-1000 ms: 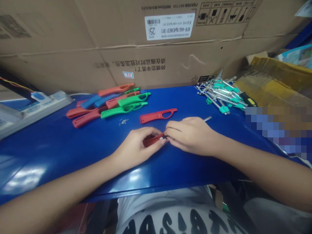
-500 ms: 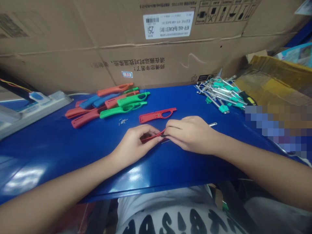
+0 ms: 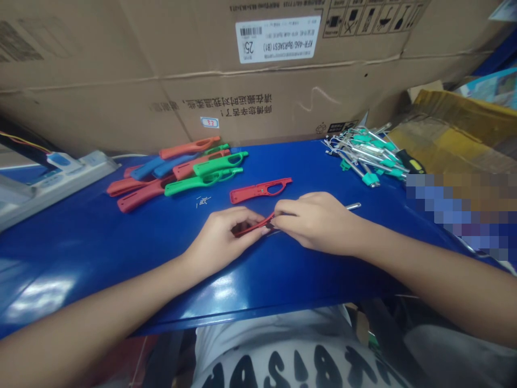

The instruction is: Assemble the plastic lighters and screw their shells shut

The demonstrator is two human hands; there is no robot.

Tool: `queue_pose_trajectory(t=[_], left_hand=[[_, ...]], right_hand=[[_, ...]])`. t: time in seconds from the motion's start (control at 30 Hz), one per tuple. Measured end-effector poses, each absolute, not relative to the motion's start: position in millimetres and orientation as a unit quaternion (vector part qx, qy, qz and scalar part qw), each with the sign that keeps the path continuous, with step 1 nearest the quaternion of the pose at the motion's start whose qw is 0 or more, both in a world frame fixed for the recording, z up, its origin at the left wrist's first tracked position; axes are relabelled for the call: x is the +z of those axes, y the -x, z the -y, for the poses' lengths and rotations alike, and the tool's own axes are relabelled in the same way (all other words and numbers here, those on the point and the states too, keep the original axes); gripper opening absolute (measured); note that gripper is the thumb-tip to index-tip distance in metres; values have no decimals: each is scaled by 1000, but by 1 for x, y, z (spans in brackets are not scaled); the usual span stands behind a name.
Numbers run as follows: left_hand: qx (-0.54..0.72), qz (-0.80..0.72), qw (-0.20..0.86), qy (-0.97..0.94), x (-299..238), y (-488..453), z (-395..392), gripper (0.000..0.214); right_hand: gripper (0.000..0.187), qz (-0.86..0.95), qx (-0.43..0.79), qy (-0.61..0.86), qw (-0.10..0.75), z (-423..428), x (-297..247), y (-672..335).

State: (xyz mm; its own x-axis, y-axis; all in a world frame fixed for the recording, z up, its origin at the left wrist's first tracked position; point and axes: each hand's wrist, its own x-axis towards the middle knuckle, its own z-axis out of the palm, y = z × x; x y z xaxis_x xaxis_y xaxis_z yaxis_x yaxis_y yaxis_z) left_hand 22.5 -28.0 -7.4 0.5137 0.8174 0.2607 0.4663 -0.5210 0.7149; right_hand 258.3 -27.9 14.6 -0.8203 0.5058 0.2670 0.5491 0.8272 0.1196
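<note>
My left hand [image 3: 220, 237] is closed round a red plastic handle shell [image 3: 252, 226], held on edge just above the blue table [image 3: 100, 242]. My right hand [image 3: 317, 221] pinches the shell's right end, and a thin metal rod [image 3: 353, 206] sticks out past its knuckles. A second red shell [image 3: 260, 190] lies flat just behind both hands. A few tiny metal pins [image 3: 203, 201] lie to the left of it.
A pile of red, blue and green handle shells [image 3: 181, 172] lies at the back left. A heap of metal rods with teal parts [image 3: 365, 156] sits at the back right. Large cardboard boxes [image 3: 242, 70] wall the back. A white power strip [image 3: 52, 178] lies far left.
The red shell has turned from lying flatter in my left hand to standing on its edge. The metal rod's end has shifted slightly right. Both hands stay in place.
</note>
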Motion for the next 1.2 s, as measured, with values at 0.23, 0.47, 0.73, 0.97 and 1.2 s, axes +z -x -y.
queue_pose_trajectory(t=[0.23,0.47,0.73,0.97,1.2], left_hand=[[285,-394,290,-824,-7,-22,28,20],[282,-402,295,-820,-7,-22,27,20],[286,-418,332,-796,-8,-22,27,22],[311,-441,418,-731,-7,-22,25,28],[316,-432,420,-733,-5,-24,27,29]], right_hand=[[21,951,-96,279,96,29,16,-257],[22,944,-120,286,116,29,16,-256],[23,928,-90,318,174,26,11,-258],[25,876,76,384,281,18,13,-256],[14,797,312,426,293,13,9,-254]])
